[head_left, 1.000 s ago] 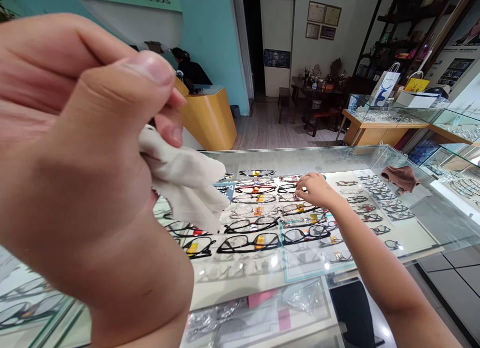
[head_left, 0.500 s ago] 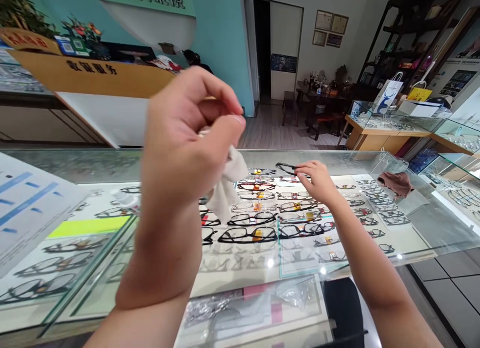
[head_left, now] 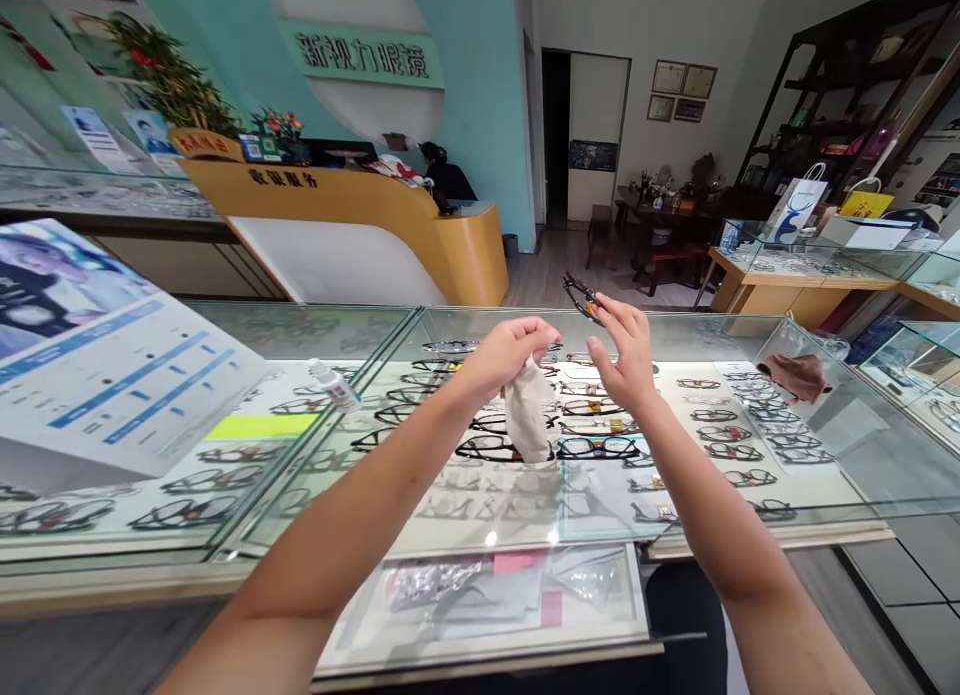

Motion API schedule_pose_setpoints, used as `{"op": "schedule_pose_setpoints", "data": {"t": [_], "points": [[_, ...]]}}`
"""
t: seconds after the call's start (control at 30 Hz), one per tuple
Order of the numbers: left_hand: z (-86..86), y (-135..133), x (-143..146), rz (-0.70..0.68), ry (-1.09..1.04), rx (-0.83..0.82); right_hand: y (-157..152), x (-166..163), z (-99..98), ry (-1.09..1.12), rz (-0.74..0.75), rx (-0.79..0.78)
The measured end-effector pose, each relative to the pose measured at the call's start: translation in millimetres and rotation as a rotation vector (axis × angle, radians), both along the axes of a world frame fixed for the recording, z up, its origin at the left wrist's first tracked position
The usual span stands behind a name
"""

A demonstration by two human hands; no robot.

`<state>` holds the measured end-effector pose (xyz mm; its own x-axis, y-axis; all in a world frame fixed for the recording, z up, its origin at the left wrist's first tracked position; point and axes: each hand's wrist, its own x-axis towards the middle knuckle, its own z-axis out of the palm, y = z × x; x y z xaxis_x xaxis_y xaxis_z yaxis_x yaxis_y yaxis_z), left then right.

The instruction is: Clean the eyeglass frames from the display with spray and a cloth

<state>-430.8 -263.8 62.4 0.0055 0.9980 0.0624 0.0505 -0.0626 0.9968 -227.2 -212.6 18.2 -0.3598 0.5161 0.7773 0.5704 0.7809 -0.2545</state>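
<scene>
Above the glass display case (head_left: pixel 450 520), my left hand (head_left: pixel 514 353) pinches a pale cloth (head_left: pixel 529 415) that hangs down from its fingers. My right hand (head_left: pixel 624 353), a little to the right and level with it, grips a pair of dark-framed glasses (head_left: pixel 577 297) at one side, its fingers toward the far edge of the case. Cloth and held glasses are apart. Beneath both hands, rows of eyeglasses (head_left: pixel 600 447) lie inside the case, seen through the glass.
A small white bottle (head_left: pixel 334 383) and a printed stand-up card (head_left: pixel 127 375) are on the left. A brown cloth (head_left: pixel 796 375) lies at the case's right end. Below, a pulled-out drawer (head_left: pixel 480 655) holds plastic bags. A person (head_left: pixel 448 178) sits behind the far counter (head_left: pixel 472 250).
My left hand has moved down and away from my face, over the case, with the cloth. My right hand has lifted the glasses slightly. The view has turned left.
</scene>
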Motion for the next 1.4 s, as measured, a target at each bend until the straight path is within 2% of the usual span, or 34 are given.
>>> {"op": "schedule_pose_setpoints", "data": {"t": [0.17,0.33,0.5,0.7,0.87,0.97,1.13,1.27,1.33,1.4], "points": [[-42.1,2.9,-12.6,-0.13,-0.275,-0.092,-10.0,-11.7,-8.6,-0.054,0.094,0.029],[-62.2,11.3,-24.2,-0.292,-0.526,-0.147,-23.7,-23.3,-20.8,-0.091,0.163,0.052],[-64.0,12.5,-37.2,-0.341,-0.547,-0.138,-29.7,-29.6,-30.7,-0.128,0.194,0.036],[-63.8,10.3,-35.3,-0.379,-0.594,-0.13,-29.6,-26.6,-32.6,-0.069,0.192,0.024],[-62.8,8.9,-33.4,-0.501,-0.587,-0.303,-35.2,-25.6,-31.8,-0.062,0.203,0.057],[-63.0,7.1,-32.4,-0.512,-0.578,-0.402,-36.7,-27.5,-33.0,-0.052,0.281,0.146],[-62.1,5.5,-29.8,-0.478,-0.561,-0.423,-36.2,-28.9,-32.3,-0.082,0.357,0.21],[-62.4,5.7,-26.3,-0.342,-0.446,-0.358,-38.6,-28.8,-31.9,-0.058,0.354,0.219],[-63.0,5.5,-24.0,-0.296,-0.429,-0.306,-39.4,-29.1,-32.2,0.012,0.297,0.178],[-63.0,5.4,-22.1,-0.261,-0.371,-0.222,-38.0,-29.3,-31.6,0.109,0.25,0.07]]}}
